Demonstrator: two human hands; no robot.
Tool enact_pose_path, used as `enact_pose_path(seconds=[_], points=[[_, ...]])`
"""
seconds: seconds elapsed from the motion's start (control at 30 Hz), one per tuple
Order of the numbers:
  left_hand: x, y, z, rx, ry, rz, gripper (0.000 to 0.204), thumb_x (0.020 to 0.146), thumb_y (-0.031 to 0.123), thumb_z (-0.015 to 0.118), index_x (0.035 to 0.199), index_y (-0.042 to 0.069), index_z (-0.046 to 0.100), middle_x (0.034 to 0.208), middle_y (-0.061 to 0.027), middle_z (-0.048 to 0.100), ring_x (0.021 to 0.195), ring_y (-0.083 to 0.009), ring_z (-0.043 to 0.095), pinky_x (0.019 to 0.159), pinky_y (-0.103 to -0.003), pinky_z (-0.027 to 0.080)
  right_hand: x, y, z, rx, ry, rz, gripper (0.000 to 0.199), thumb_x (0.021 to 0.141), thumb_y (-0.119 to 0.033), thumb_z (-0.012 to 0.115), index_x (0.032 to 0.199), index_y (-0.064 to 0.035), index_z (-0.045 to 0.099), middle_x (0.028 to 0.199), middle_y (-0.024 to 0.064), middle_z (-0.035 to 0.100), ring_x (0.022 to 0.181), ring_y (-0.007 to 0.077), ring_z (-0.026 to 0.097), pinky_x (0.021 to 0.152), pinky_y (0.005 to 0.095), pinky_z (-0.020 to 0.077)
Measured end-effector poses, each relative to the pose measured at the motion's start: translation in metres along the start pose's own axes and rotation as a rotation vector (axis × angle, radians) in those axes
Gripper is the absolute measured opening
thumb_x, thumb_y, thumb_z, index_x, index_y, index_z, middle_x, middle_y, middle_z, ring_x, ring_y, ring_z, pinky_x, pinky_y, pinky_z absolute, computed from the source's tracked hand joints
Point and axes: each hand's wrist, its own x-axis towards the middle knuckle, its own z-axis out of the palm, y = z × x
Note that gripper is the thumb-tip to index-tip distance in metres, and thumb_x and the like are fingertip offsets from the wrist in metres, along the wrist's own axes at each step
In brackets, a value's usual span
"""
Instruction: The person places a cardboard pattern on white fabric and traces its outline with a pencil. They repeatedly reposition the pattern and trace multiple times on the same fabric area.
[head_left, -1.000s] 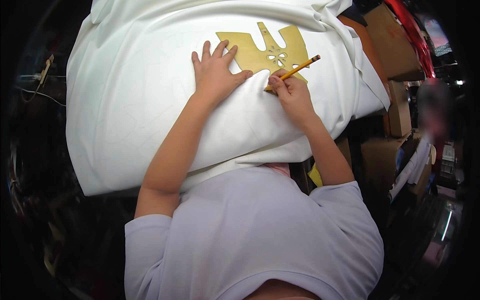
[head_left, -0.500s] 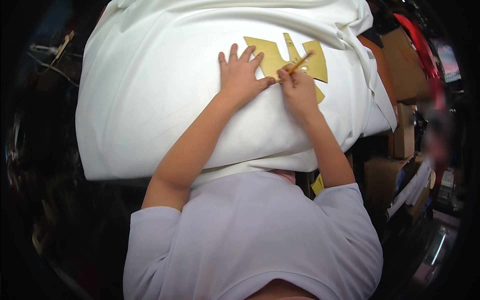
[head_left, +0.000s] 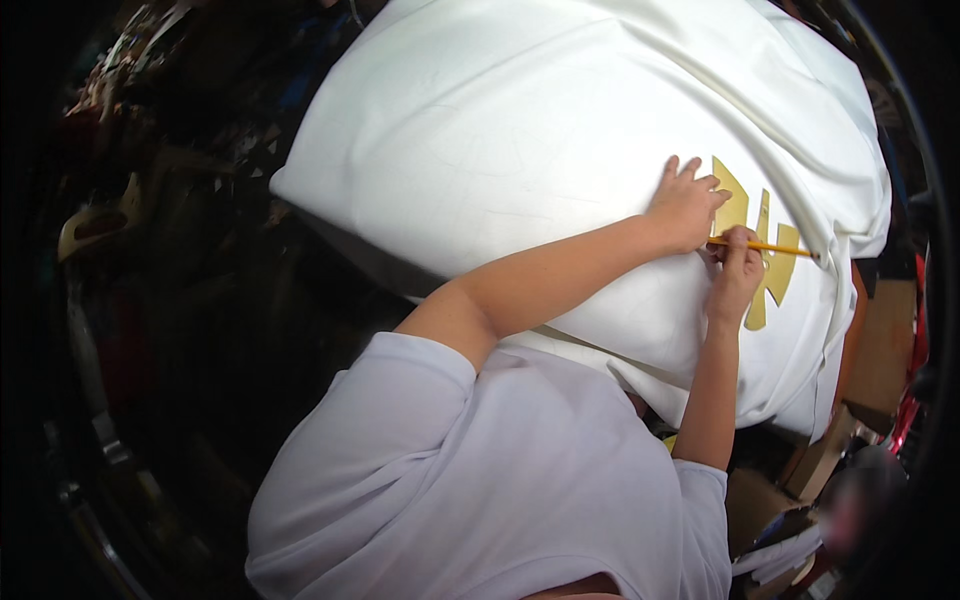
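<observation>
A large sheet of smooth white material [head_left: 480, 140] lies in front of me, with faint lines on it. Toward its right side sits a flat yellow template [head_left: 733, 200] with curved cut-outs. My left hand [head_left: 685, 212] is pressed down with its fingers apart, the fingertips on the template's left edge. Just right of it, my right hand [head_left: 737, 272] pinches a yellow pencil [head_left: 785, 248]. The pencil lies low across the template, its left end close to my left hand. My right hand covers part of the template's lower middle.
Thick folds [head_left: 740, 110] in the white material run along the far and right sides. Beyond its right edge stand cardboard boxes [head_left: 880, 345] and a red item [head_left: 908, 420]. On the dark left side is a pale curved object [head_left: 100, 220], blurred.
The whole view has turned, so sheet, template and hands appear farther right and rotated. The pencil now leans flatter, its upper end pointing right. Both hands remain at the template.
</observation>
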Motion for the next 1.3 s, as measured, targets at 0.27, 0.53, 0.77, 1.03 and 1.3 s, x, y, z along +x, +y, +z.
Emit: enact_pose_path(seconds=[0.27,0.53,0.77,1.03,1.3], points=[[0.01,-0.036,-0.006,-0.503,0.19,0.012,0.044,0.08,-0.007,0.055,0.123,-0.001,0.062,0.127,-0.0205,0.061,0.119,-0.0358,0.058,0.106,-0.04,0.044,0.034,0.038,0.002,0.047,0.114,-0.222,0.03,0.103,-0.022,0.055,0.122,0.0003,0.061,0.11,0.0077,0.063,0.096,0.0109,0.06,0.086,0.0252,0.0529],[0.002,-0.129,-0.098,0.422,0.41,-0.413,0.05,0.088,0.026,0.068,0.136,0.018,0.059,0.153,-0.012,0.042,0.146,-0.035,0.028,0.119,-0.056,0.019,0.047,0.025,-0.022,0.124,0.353,-0.148,0.022,0.098,-0.015,0.064,0.111,0.0011,0.07,0.094,0.0019,0.065,0.081,0.0083,0.058,0.082,0.021,0.0497],[0.004,-0.147,-0.105,-0.059,0.657,-0.227,0.037,0.085,0.013,0.069,0.121,0.012,0.07,0.128,-0.0094,0.067,0.116,-0.0253,0.063,0.102,-0.032,0.047,0.037,0.011,-0.001,-0.11,0.068,-0.224,0.059,0.103,-0.049,0.048,0.1,0.0036,0.073,0.09,0.0103,0.072,0.087,0.0166,0.066,0.085,0.0296,0.0502],[0.006,-0.149,-0.092,-0.326,0.52,-0.32,0.032,0.089,0.002,0.063,0.12,0.003,0.069,0.121,-0.0177,0.069,0.116,-0.0257,0.065,0.099,-0.034,0.05,0.036,0.011,-0.001,-0.161,0.15,-0.074,0.06,0.104,-0.047,0.045,0.085,0.0024,0.075,0.071,0.0051,0.064,0.068,0.0128,0.056,0.069,0.0281,0.0466],[0.005,-0.136,-0.089,-0.228,0.539,-0.243,0.024,0.087,0.007,0.065,0.109,0.01,0.076,0.105,-0.0077,0.075,0.097,-0.0174,0.069,0.088,-0.031,0.054,0.04,0.029,-0.002,-0.15,0.121,-0.136,0.044,0.104,-0.026,0.044,0.092,0.0024,0.075,0.076,0.0051,0.065,0.073,0.0114,0.057,0.078,0.0265,0.049]])
